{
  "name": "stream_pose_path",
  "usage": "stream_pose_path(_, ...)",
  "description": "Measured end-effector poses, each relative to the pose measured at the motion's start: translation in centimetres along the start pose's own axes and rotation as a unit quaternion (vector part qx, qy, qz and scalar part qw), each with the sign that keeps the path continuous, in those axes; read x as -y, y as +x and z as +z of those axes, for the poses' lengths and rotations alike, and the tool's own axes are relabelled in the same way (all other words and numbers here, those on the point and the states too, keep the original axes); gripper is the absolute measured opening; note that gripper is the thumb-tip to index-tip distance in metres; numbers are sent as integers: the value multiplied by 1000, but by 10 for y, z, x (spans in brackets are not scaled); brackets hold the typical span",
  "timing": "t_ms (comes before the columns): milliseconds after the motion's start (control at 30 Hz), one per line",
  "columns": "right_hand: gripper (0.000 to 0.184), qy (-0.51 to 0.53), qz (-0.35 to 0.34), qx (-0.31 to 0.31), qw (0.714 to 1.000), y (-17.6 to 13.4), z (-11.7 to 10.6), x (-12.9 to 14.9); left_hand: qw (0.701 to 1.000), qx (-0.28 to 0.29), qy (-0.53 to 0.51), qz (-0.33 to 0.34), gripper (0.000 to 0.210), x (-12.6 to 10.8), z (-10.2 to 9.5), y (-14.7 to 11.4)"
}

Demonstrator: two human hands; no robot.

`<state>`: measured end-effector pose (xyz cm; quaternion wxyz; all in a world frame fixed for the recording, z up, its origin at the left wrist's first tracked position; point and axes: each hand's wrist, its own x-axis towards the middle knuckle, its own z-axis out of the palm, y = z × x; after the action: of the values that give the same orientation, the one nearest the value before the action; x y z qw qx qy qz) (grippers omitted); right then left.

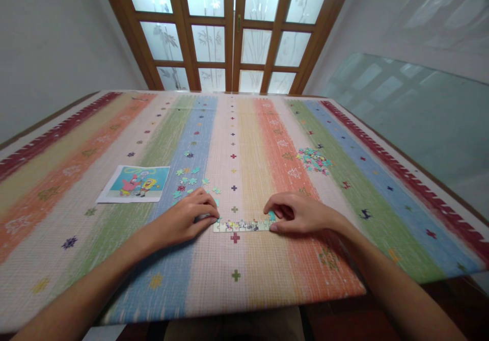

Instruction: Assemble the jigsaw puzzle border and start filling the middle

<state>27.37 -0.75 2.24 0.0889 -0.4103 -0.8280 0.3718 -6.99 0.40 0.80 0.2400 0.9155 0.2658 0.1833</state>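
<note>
L hand (198,210) curled at puzzle strip (244,226)'s L end, grip unclear; R hand (294,211) pinches teal pc. (272,216) at R end, prob. to keep edges aligned.

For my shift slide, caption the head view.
Left hand and right hand at opposite ends of a puzzle strip on striped cloth.

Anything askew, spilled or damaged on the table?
Nothing stands out. The puzzle strip looks straight between left hand and right hand; loose pieces and a denser pile lie on the cloth; the printed picture looks intact.
</note>
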Motion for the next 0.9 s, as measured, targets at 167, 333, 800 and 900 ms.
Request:
stream_pose_path(167, 28, -3, 0, 0, 1000, 0, 1, -1, 1000, -4, 2, -6, 16, 1, 0, 0)
stream_pose_path(333, 27, -2, 1, -2, 1000, 0, 1, 0, 1000, 0, 1, -8, 16, 1, 1, 1)
stream_pose_path(800, 28, 1, 13, 5, 1000, 0, -2, 2, 1000, -15, 4, -7, 19, -1, 4, 2)
stream_pose_path(900, 26, -4, 20, 3, 1000, -1, -3, 2, 1000, -17, 4, -11, 19, 0, 5, 1)
